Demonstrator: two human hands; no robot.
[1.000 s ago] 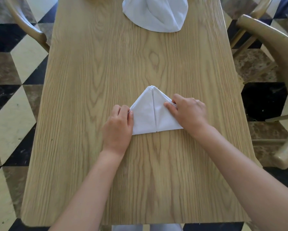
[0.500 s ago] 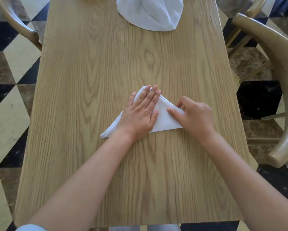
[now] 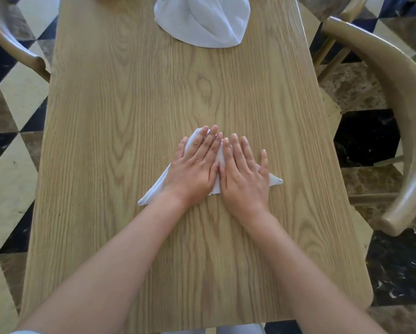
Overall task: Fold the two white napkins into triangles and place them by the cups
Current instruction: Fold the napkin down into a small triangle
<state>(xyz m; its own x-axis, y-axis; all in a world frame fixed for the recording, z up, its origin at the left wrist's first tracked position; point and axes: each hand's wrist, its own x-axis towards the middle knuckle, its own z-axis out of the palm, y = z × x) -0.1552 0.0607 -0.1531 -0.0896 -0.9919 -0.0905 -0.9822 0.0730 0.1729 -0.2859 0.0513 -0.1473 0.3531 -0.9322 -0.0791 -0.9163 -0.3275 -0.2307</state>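
Both hands, the left hand [image 3: 194, 169] and the right hand [image 3: 244, 175], lie flat with straight fingers on the folded napkin [image 3: 154, 189] on the desk [image 3: 130, 104], probably pressing it smooth (the other napkin [image 3: 202, 20] waits far off).

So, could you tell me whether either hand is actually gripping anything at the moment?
Neither grips anything. The left hand and right hand lie flat, fingers straight, pressing on the folded napkin.

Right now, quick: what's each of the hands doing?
Left hand: open, fingers straight, pressing flat on the folded napkin.
Right hand: open, flat on the same napkin.
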